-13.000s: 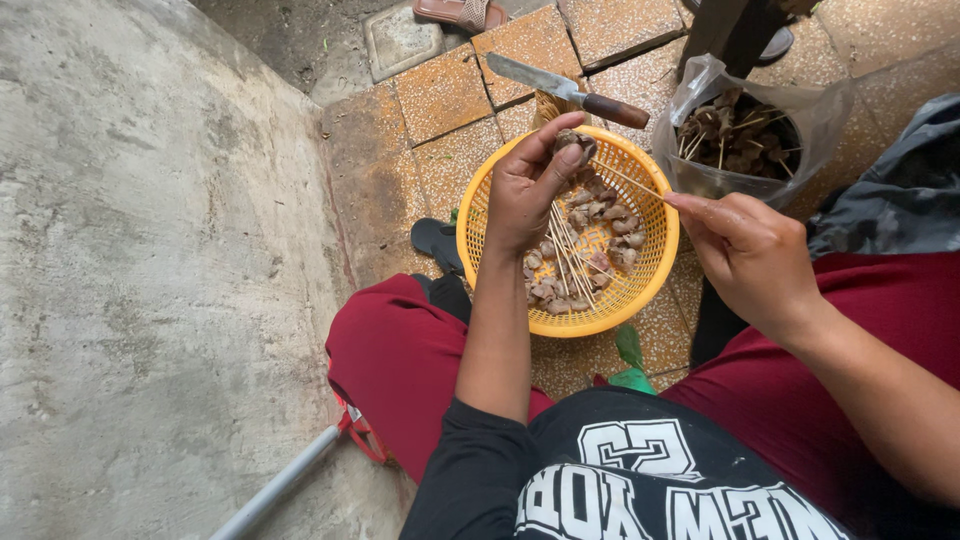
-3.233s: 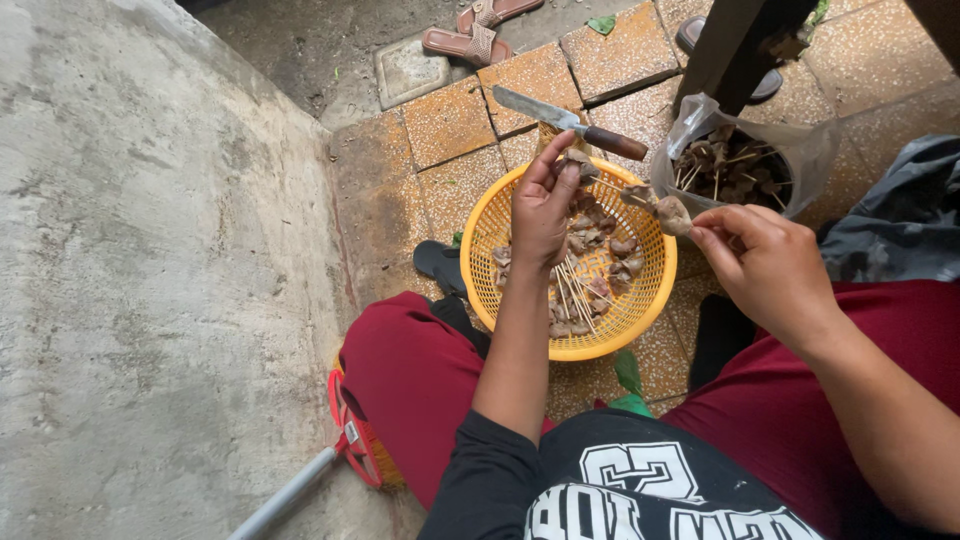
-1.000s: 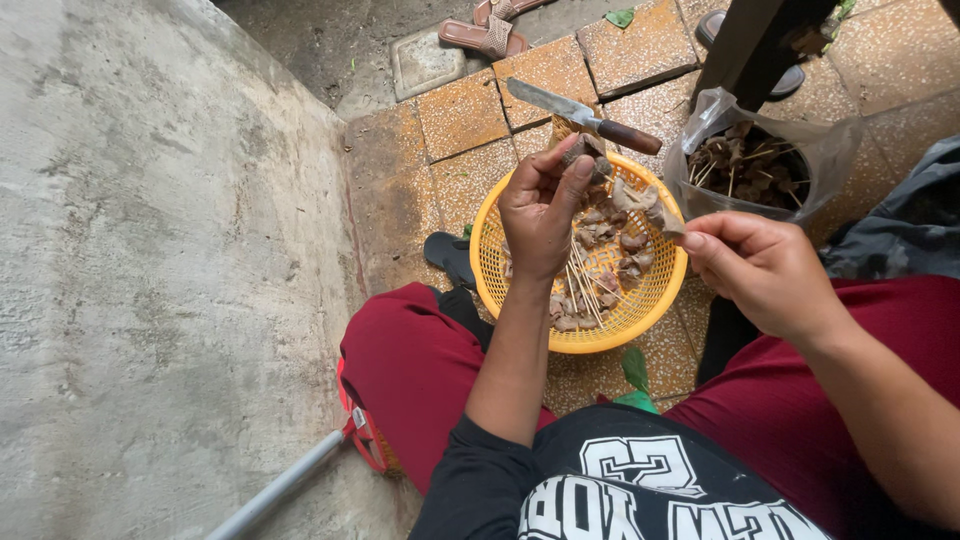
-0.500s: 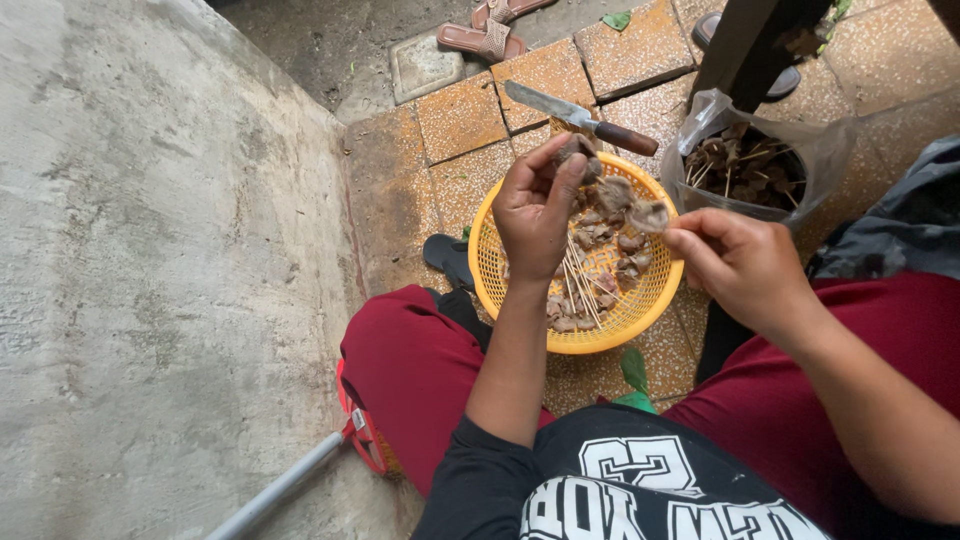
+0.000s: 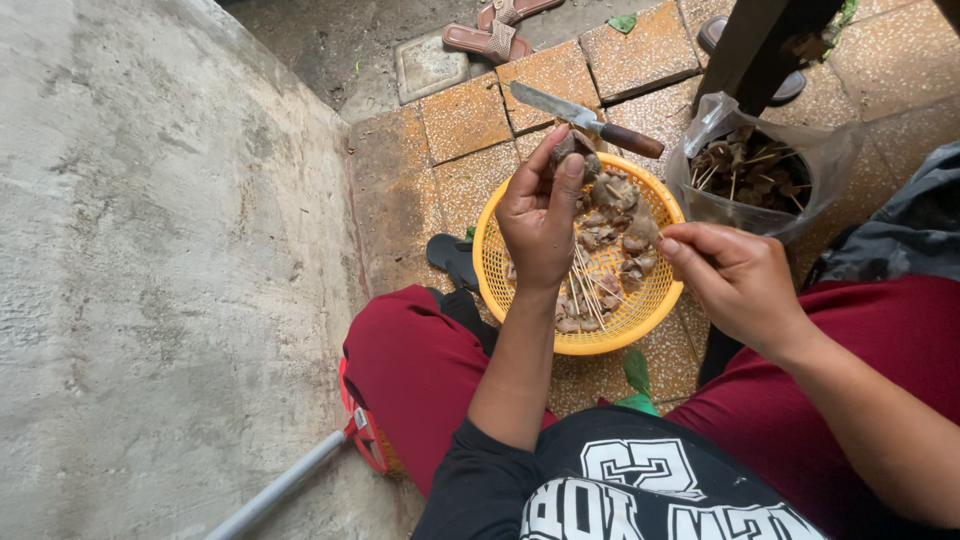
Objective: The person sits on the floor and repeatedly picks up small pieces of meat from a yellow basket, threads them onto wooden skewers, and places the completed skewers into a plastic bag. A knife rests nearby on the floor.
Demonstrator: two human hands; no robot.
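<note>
Left hand (image 5: 540,215) pinches a meat piece (image 5: 573,150) over the basket (image 5: 490,270) — soft, likely slippery, best gripped mid-chunk; right hand (image 5: 735,285) is closed, contents hidden.

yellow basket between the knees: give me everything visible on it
The yellow basket is a round, shallow plastic colander with a slotted mesh wall and a thicker rim. It sits upright on the tiled floor between the person's knees. Inside lie brownish meat pieces and thin wooden skewers. A knife rests across its far rim. The left hand hovers over it, hiding part of it.
</note>
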